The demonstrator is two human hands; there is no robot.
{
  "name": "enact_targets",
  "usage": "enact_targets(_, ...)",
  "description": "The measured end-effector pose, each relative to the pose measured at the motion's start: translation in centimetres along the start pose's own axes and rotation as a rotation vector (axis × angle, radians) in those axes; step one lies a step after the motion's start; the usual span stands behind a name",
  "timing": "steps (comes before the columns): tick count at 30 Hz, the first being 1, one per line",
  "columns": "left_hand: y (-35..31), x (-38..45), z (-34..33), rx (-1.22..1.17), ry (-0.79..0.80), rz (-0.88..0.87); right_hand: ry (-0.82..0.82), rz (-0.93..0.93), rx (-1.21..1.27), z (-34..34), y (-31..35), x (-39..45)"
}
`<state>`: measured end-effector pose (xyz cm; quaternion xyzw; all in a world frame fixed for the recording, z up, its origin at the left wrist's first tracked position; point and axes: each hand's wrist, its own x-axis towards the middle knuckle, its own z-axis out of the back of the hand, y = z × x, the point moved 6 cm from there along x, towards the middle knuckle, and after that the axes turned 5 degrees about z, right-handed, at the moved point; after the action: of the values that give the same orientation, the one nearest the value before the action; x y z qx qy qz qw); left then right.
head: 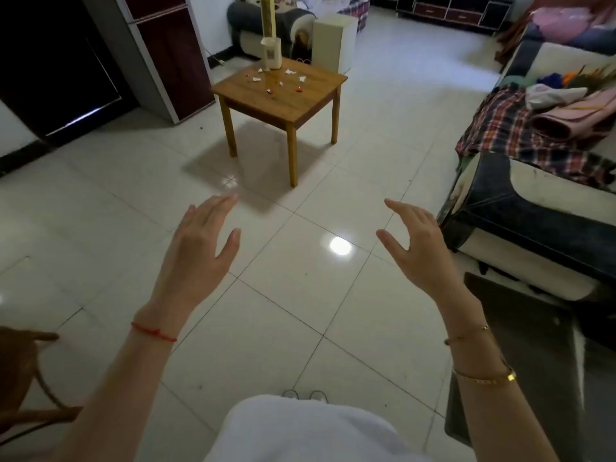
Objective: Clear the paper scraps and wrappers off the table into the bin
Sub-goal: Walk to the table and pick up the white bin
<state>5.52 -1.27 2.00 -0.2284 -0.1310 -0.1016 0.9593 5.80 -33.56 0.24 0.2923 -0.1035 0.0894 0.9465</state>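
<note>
A small wooden table (300, 105) stands across the tiled floor, well ahead of me. Several white paper scraps (290, 72) and small red-and-white wrappers (270, 91) lie scattered on its top. A tall cream tower fan (270, 51) stands on the table's far corner. My left hand (200, 248) and my right hand (416, 245) are raised in front of me over the floor, fingers apart, holding nothing, far short of the table. I see no bin that I can tell for sure.
A white box-shaped object (333, 38) stands on the floor behind the table. A sofa (533, 208) with a plaid blanket and clothes runs along the right. A cabinet (166, 55) stands at the left, a wooden chair (23, 378) at my near left.
</note>
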Motion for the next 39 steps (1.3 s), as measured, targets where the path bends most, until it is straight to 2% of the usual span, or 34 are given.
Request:
enact_targets(15, -0.5, 0.4, -2.3, 0.037, -0.022, 0.064, 0.083, -0.015, 0.012, -1.3, -3.3, 1.7)
enact_targets(22, 0.6, 4.8, -5.3, 0.029, 0.012, 0.087, 0.129, -0.047, 0.013, -3.4, -6.0, 5.9)
enact_targets(28, 3.2, 13.7, -9.0, 0.028, 0.043, 0.101, 0.132, -0.068, 0.014, -5.5, -9.2, 14.5)
enact_targets(39, 7.0, 38.7, -12.9, 0.015, 0.072, 0.056, 0.052, -0.067, 0.015, -6.8, -13.8, 38.1)
